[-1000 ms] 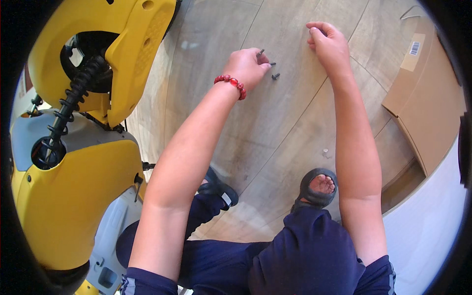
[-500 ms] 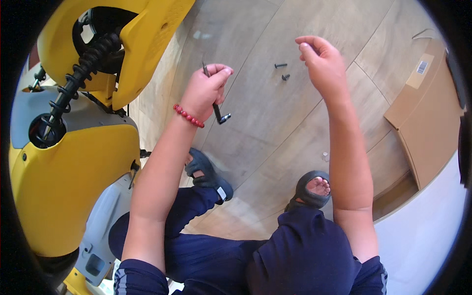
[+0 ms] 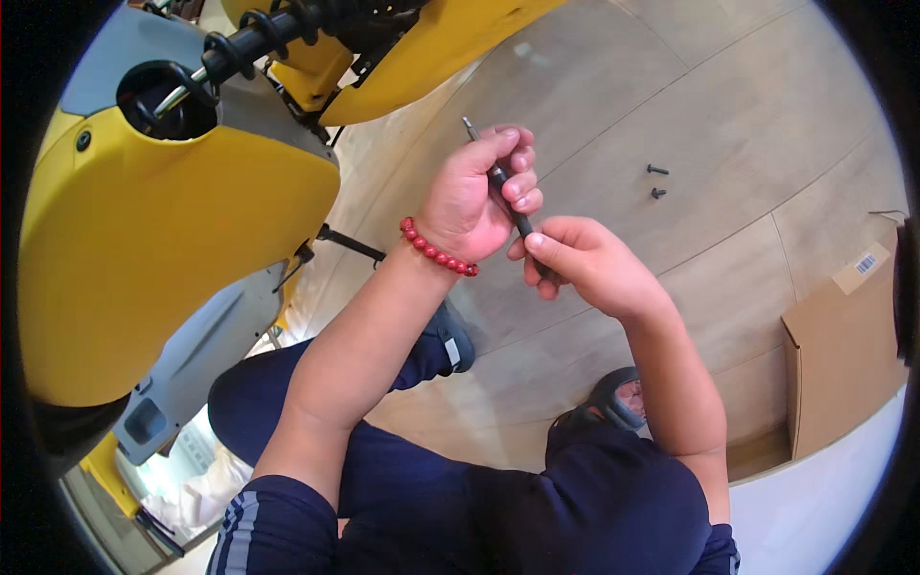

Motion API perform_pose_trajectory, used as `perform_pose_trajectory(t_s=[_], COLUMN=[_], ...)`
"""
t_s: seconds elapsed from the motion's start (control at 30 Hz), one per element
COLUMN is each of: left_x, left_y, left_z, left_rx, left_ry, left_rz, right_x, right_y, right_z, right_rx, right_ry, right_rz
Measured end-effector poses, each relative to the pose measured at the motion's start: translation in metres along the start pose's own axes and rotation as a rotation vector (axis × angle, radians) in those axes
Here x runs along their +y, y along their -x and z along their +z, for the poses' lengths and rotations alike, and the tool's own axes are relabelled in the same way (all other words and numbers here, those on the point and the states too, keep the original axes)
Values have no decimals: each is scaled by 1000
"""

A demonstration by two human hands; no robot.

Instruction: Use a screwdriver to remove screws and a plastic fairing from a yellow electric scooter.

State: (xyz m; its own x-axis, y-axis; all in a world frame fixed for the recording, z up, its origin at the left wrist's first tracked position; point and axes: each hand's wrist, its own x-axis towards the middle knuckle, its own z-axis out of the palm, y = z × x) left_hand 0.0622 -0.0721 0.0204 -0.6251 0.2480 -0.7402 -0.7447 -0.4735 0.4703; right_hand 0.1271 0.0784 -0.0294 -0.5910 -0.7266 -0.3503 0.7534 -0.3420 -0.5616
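Observation:
A slim dark wrench (image 3: pixel 497 176) with a silvery tip runs at a slant between my two hands. My left hand (image 3: pixel 465 196), with a red bead bracelet (image 3: pixel 438 256) at the wrist, has its fingers curled around the shaft, and the tip sticks out above the thumb. Lower down, my right hand (image 3: pixel 589 259) pinches the tool's near end between thumb and fingers, which hide that end. On the floor beyond my right hand lie two dark screws, the far screw (image 3: pixel 657 170) and the near screw (image 3: pixel 658 194), touched by neither hand.
At the left stands a yellow and grey scooter-like vehicle (image 3: pixel 172 259) with a black coil spring shock (image 3: pixel 251 43). A cardboard box (image 3: pixel 843 335) sits on the right by a white surface (image 3: pixel 815 508). My feet in dark sandals (image 3: pixel 618 393) rest on the wood-look floor (image 3: pixel 719 96).
My right hand was apart and bare; it has come left and now grips the wrench's near end. My left hand has moved right, its palm turned up. The view has shifted.

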Motion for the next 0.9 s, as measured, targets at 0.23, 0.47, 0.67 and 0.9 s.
perform_pose_trajectory(t_s=[0.23, 0.47, 0.67, 0.9], left_x=[14, 26, 36, 42], left_y=[13, 14, 11, 5], left_z=[-27, -54, -54, -61], left_rx=[166, 152, 171, 226], left_ry=[-307, -406, -490, -528], left_rz=[243, 346, 385, 431], right_x=[5, 4, 14, 19], right_y=[-22, -41, -58, -75], right_z=[5, 18, 29, 25], right_rx=[336, 386, 430, 432], right_ry=[350, 625, 594, 653], right_rz=[-187, -326, -440, -523])
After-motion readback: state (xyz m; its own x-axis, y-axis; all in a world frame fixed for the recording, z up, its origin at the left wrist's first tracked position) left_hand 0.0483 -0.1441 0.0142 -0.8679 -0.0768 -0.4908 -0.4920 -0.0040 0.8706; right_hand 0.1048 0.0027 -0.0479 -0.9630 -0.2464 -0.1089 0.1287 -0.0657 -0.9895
